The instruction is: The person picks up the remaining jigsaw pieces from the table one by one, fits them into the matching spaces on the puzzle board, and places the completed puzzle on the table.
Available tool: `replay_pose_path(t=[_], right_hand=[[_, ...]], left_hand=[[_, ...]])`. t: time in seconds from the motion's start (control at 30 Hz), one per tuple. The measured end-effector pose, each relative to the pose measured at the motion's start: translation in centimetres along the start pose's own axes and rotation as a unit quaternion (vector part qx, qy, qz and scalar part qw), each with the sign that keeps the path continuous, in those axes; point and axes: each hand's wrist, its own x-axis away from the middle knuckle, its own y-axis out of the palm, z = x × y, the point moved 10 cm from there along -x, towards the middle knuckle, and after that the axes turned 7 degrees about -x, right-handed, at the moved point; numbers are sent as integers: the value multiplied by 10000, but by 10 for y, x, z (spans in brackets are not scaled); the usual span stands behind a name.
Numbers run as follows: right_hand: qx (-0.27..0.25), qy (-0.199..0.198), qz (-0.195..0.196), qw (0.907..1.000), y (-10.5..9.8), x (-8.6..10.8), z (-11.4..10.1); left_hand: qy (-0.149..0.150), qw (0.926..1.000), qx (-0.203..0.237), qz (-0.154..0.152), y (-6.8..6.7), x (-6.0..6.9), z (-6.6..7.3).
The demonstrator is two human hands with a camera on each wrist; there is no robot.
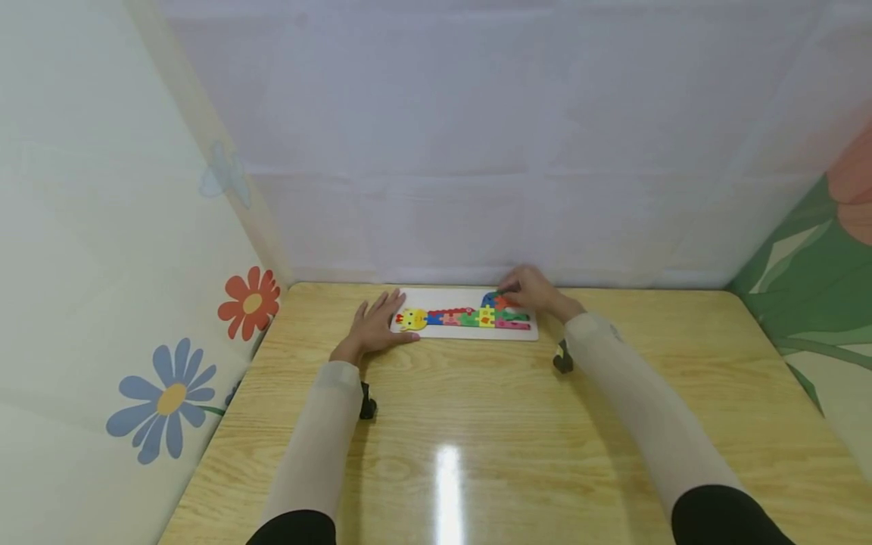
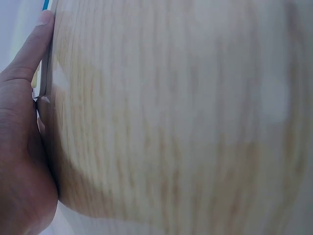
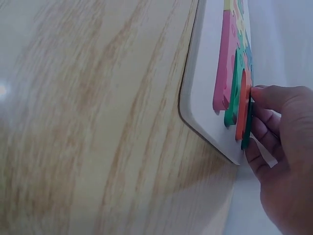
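A giraffe jigsaw puzzle (image 1: 470, 319) of bright coloured pieces lies in a white board (image 1: 463, 334) near the table's back edge. Its yellow head piece (image 1: 412, 319) is at the left end. My left hand (image 1: 377, 325) rests at that end, fingers spread, thumb along the board's front edge. At the right end, my right hand (image 1: 534, 291) pinches a dark green puzzle piece (image 3: 247, 128) between thumb and fingers. Beside that piece are an orange leg piece (image 3: 243, 110), a green leg piece (image 3: 234, 100) and a pink leg piece (image 3: 225, 63). The hand partly hides the far pieces.
The wooden table (image 1: 463, 409) stretches in front of the board. Close behind it hangs a white cloth wall (image 1: 436, 189). Flower-printed panels (image 1: 82, 250) stand at the sides. A small black device (image 1: 368, 401) sits at each wrist.
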Motion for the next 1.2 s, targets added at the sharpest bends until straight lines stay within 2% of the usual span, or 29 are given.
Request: replay_pose_path(t=[0.3, 0.83, 1.2], right_hand=[[269, -261, -2, 9993, 3, -2, 1], [349, 124, -146, 9992, 3, 6, 1], [568, -217, -67, 9981, -6, 21, -6]], left_hand=[[-34, 10000, -21, -7, 1, 0, -1], [35, 9999, -62, -74, 4, -5, -2], [126, 9999, -38, -69, 2, -8, -1]])
